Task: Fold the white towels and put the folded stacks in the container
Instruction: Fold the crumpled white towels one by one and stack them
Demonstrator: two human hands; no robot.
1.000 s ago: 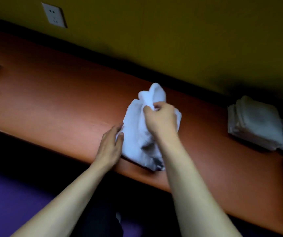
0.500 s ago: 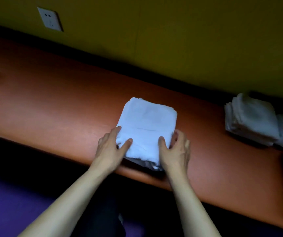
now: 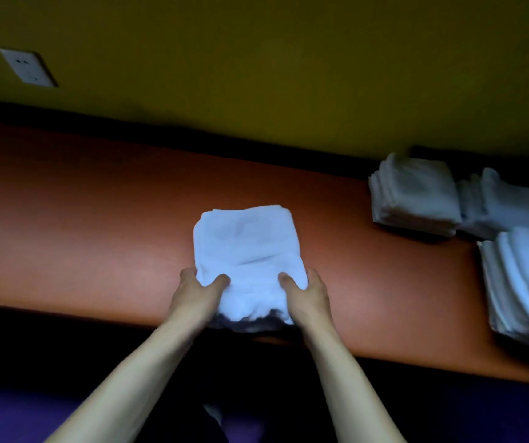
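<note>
Folded white terry towel (image 3: 250, 260) at near edge of long orange-brown counter (image 3: 81, 235). Left hand (image 3: 200, 290), right hand (image 3: 308, 294) pinch its near corners, thumbs on top. Lift level, support underneath; add squarely to folded white towel stacks (image 3: 416, 199) right of it. Container unseen.

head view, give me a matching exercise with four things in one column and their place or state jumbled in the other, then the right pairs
Things
1. folded towel
2. wall socket
3. towel stacks
4. left hand

Places or states
A. on the yellow wall, upper left
B. on the orange table, far right
C. thumb on top of the towel's near left corner
D. lying flat at the table's near edge, gripped by both hands

Pairs: 1-D, 2-A, 3-B, 4-C
</note>
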